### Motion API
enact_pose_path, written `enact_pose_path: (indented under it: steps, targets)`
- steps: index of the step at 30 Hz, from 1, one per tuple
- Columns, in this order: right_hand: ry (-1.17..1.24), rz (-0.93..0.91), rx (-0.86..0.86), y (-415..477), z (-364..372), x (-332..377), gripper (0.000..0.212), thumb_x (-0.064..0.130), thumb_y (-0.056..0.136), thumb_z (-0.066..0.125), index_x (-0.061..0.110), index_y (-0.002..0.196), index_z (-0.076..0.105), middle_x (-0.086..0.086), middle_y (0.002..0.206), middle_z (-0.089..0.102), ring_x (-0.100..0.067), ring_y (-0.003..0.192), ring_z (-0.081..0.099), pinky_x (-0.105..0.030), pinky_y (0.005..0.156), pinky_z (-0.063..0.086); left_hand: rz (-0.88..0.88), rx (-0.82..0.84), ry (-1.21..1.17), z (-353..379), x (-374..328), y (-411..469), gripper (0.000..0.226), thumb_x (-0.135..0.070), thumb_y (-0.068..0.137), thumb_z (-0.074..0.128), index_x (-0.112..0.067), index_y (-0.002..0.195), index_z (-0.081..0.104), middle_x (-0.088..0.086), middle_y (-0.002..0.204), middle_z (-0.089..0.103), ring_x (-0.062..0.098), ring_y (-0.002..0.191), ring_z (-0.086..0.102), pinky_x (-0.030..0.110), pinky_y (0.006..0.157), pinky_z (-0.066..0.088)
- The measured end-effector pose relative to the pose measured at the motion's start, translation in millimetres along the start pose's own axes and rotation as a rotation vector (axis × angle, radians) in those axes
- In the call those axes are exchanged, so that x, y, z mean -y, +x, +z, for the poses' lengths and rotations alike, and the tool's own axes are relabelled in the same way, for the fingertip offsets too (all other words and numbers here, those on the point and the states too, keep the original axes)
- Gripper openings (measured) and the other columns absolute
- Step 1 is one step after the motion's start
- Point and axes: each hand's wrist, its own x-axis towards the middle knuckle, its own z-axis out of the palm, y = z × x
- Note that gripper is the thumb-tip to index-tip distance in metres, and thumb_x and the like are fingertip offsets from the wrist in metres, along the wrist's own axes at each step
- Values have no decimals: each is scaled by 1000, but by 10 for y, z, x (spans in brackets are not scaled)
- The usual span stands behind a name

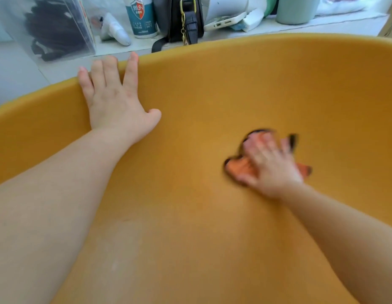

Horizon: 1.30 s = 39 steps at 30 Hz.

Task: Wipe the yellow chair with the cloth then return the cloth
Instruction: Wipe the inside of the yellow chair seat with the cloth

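Bearing "99.9%", bottle behind yellow chair

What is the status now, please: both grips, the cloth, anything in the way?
Left grip flat on yellow chair rim. Right grip presses orange cloth on chair surface, blurred. Nothing in the wiping path.

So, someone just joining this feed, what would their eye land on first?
The yellow chair fills nearly the whole view. On its right side the right hand, blurred, presses an orange cloth flat against the chair. The left hand rests spread on the chair's upper left rim. Behind the rim, a black handbag and a white-and-teal bottle stand on a pale ledge.
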Motion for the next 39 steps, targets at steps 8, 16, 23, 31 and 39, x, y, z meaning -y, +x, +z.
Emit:
enact_pose_path:
  steps: [8,16,23,31,39]
  targets:
    - [370,344,-89,306,54,1266,89,61,93,36,8,161,13,-16,169,3,-42,155,2,-57,124,1,-22,-7,-2,49,-2,4,102,-61,68,56,-28,154,11,16,150,27,38,143,19,56,121,4]
    - [178,-535,103,-623,111,1194,68,60,100,38,35,161,22,9,170,13,-27,156,13,-56,119,11,-26,138,-14,-111,-18,13,104,-52,71,62,-28,155,6,14,152,24,36,143,19,55,121,4]
    - [330,-113,340,-1183,-184,1291,62,14,87,43,25,148,51,1,158,37,-28,149,28,-43,120,18,15,408,-139,-491,130,120,104,-48,74,61,-34,156,-2,3,163,10,26,150,7,47,123,1]
    - [557,83,805,-1139,-1023,1727,73,-13,96,32,16,162,16,0,170,10,-20,157,2,-26,124,9,-165,531,-93,-1163,1075,-271,84,-34,77,70,-22,152,34,13,151,38,36,134,33,54,111,30]
    - [548,338,595,-1402,-828,2171,47,-3,97,55,12,141,59,-5,150,54,-30,143,40,-34,104,47,-148,502,-83,-1060,1445,-595,85,-49,78,55,-20,154,28,19,132,45,41,115,44,54,92,39]
